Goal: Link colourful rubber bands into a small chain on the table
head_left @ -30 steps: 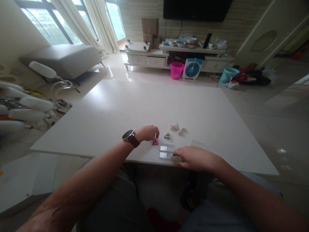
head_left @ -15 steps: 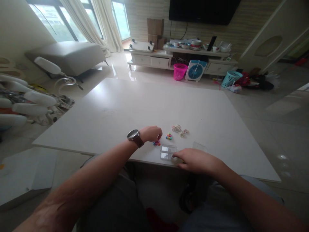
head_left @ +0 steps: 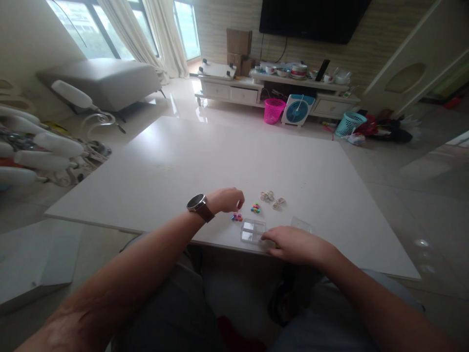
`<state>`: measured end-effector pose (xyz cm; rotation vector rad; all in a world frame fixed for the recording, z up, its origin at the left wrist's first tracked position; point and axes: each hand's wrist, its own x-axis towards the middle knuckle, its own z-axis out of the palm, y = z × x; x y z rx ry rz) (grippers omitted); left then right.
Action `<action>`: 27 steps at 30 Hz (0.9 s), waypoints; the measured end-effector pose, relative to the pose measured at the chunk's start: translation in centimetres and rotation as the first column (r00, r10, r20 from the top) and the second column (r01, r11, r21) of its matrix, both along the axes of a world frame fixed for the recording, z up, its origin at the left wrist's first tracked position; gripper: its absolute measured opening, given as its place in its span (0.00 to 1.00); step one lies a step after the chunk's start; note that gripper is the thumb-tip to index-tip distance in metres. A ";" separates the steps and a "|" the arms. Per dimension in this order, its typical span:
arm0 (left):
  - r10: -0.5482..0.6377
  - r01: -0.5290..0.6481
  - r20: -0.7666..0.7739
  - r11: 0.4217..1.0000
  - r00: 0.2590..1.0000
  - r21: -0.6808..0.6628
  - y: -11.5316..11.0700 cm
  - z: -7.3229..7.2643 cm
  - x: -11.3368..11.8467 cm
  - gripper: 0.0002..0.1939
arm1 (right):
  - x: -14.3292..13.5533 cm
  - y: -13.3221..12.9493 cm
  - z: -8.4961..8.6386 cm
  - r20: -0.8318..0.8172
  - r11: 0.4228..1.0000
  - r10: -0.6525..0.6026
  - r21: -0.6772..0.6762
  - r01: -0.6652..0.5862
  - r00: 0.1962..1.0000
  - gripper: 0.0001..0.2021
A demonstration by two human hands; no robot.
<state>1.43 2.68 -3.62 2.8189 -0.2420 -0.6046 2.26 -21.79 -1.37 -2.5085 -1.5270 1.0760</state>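
My left hand (head_left: 229,199), with a watch (head_left: 198,201) on its wrist, hangs just above a small pile of pink and purple pieces (head_left: 236,217). Its fingers are curled together; what they pinch, if anything, is too small to name. A clear plastic box (head_left: 252,231) with dividers lies near the table's front edge. My right hand (head_left: 295,243) grips the box at its right side, the index finger on the rim. Behind the box sit a pile of multicoloured pieces (head_left: 255,208) and several pale rings (head_left: 267,196). Partly behind my right hand lies a clear flat lid (head_left: 302,224).
The white table (head_left: 220,151) spreads out ahead; its front edge runs close to my legs. Beyond it stand a pink basket (head_left: 274,111), a blue fan (head_left: 297,108) and a teal basket (head_left: 350,124) by a low cabinet. White lamp-like shades (head_left: 54,145) are at the left.
My left hand has lifted slightly off the pink and purple pile, which shows more fully now. My right hand stays at the box. The view has shifted a little.
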 end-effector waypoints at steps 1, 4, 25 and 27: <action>-0.003 0.003 0.007 1.000 1.000 -0.010 0.0 0.2 0.0 0.09 | 0.0 0.0 -0.1 0.001 1.000 0.003 0.012 -0.003 1.000 0.17; -0.024 0.027 0.043 0.997 0.999 -0.072 0.0 0.6 -0.1 0.08 | 0.1 0.1 0.0 0.020 0.999 0.006 0.052 -0.007 1.000 0.16; -0.089 -0.051 -0.189 0.774 0.978 -0.631 -1.7 1.3 -0.3 0.07 | 0.8 2.5 -1.8 0.084 0.819 -0.157 0.569 0.082 0.984 0.04; -0.079 -0.073 -0.209 0.771 0.975 -0.633 -1.7 1.1 -0.3 0.08 | 0.8 2.8 -2.1 0.103 0.817 -0.192 0.568 0.101 0.976 0.03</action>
